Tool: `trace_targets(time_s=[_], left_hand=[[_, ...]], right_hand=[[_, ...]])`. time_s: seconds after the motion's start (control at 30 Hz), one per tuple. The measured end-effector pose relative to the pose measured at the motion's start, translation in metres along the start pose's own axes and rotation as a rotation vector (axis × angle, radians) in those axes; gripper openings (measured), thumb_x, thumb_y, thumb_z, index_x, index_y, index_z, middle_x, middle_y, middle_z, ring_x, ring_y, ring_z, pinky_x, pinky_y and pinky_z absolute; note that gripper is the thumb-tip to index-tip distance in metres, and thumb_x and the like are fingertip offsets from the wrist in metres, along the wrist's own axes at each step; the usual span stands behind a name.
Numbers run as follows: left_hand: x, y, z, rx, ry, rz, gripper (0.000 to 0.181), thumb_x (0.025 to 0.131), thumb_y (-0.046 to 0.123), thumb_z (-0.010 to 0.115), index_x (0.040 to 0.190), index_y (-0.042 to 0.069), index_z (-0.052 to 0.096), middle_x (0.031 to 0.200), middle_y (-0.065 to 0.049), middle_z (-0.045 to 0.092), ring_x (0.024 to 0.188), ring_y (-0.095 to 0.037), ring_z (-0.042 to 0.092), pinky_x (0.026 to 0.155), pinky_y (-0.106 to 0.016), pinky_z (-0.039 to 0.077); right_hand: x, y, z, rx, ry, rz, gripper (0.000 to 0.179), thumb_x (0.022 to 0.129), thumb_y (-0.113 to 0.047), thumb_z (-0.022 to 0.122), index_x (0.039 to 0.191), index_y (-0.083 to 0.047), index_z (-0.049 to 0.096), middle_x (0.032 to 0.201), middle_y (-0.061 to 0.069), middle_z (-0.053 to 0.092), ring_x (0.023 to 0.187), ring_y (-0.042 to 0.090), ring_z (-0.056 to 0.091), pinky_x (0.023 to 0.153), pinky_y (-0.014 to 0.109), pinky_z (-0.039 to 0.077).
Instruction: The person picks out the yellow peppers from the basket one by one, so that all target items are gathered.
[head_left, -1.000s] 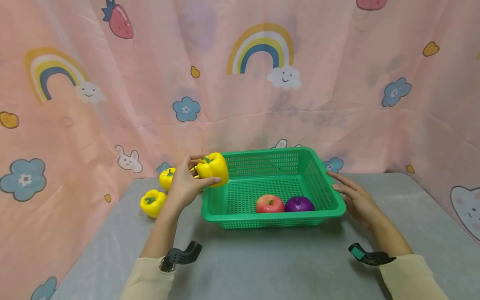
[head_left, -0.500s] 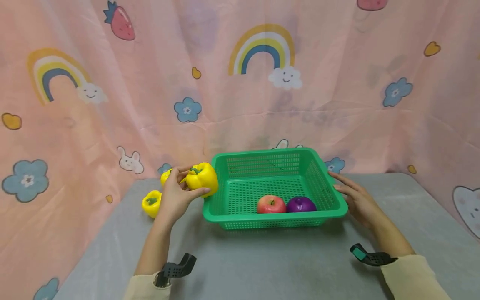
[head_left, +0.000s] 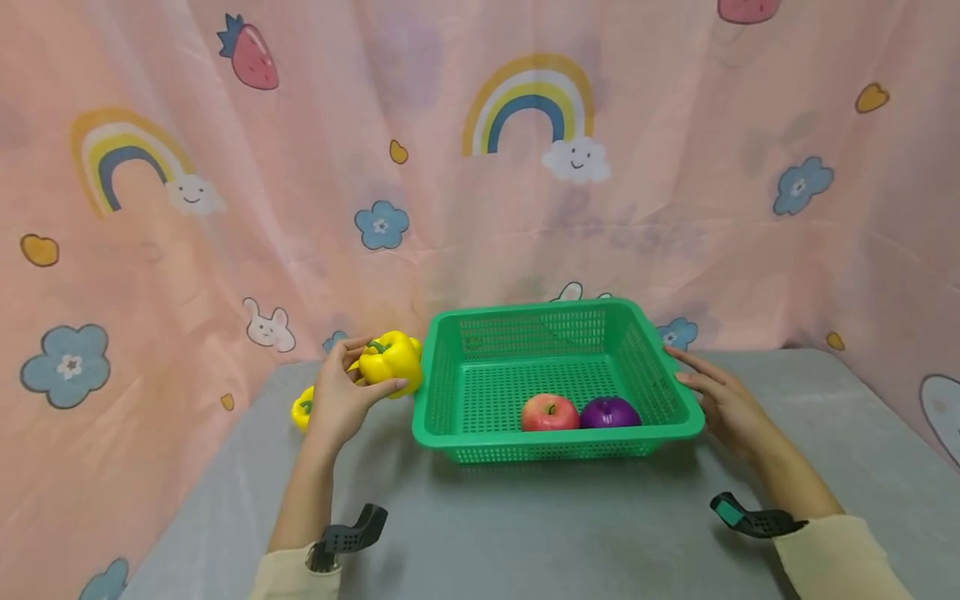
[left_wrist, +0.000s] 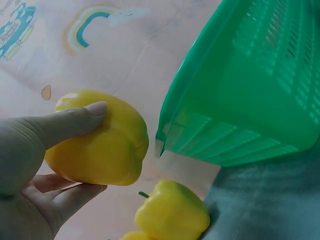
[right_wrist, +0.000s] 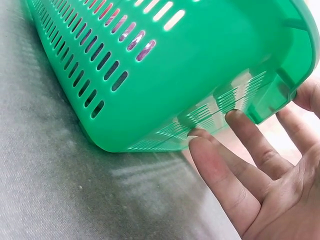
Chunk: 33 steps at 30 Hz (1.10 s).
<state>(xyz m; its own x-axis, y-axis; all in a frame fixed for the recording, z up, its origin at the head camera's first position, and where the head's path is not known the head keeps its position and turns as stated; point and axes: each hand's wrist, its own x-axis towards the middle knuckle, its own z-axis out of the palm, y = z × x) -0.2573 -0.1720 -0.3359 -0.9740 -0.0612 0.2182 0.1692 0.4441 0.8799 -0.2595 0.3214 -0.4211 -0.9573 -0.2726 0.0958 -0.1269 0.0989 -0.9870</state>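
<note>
My left hand (head_left: 341,396) grips a yellow bell pepper (head_left: 390,362) just left of the green basket (head_left: 558,446). In the left wrist view, the thumb lies over the top of the held pepper (left_wrist: 100,145) and the other fingers are beneath it. Another yellow bell pepper (left_wrist: 172,210) lies on the table below it. One more bell pepper (head_left: 302,408) is partly hidden behind my left wrist. My right hand (head_left: 723,404) touches the basket's right side. In the right wrist view, its fingers (right_wrist: 255,147) reach to the basket wall with their tips under the rim.
Inside the basket, near its front wall, a red apple (head_left: 550,412) sits beside a shiny purple round item (head_left: 610,412). The grey table (head_left: 540,533) runs back to a pink printed curtain (head_left: 480,208).
My left hand has moved left and lower with the bell pepper, from overlapping the basket's left rim to beside it. My right hand has stayed at the basket's right side.
</note>
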Motion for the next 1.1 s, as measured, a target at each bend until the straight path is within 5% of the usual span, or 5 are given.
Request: trace_targets(time_s=[0.23,0.57,1.1], left_hand=[[0.004,-0.011,-0.006,0.063,-0.028,-0.007,0.08,0.074,0.024,0.083,0.138,0.009,0.039,0.146,-0.013,0.042,0.13,-0.036,0.048,0.1,-0.044,0.048],[0.009,-0.032,-0.02,0.161,-0.02,-0.052,0.082,0.073,0.03,0.083,0.138,0.011,0.036,0.15,-0.019,0.035,0.134,-0.041,0.042,0.106,-0.048,0.041],[0.013,-0.059,-0.017,0.234,-0.098,-0.1,0.079,0.071,0.023,0.085,0.132,0.009,0.038,0.146,-0.02,0.039,0.128,-0.038,0.045,0.105,-0.052,0.041]], right_hand=[[-0.002,0.002,-0.002,0.076,-0.017,-0.016,0.052,0.104,-0.024,0.037,0.153,-0.025,0.021,0.147,-0.009,0.029,0.097,0.007,0.067,0.074,0.029,0.057],[-0.001,0.001,-0.001,0.058,-0.018,0.0,0.052,0.104,-0.025,0.037,0.154,-0.026,0.02,0.159,-0.002,0.009,0.105,-0.001,0.062,0.079,0.025,0.055],[0.0,0.004,-0.003,0.087,-0.052,-0.032,0.053,0.105,-0.022,0.035,0.154,-0.022,0.017,0.153,-0.009,0.02,0.106,0.001,0.062,0.08,0.024,0.055]])
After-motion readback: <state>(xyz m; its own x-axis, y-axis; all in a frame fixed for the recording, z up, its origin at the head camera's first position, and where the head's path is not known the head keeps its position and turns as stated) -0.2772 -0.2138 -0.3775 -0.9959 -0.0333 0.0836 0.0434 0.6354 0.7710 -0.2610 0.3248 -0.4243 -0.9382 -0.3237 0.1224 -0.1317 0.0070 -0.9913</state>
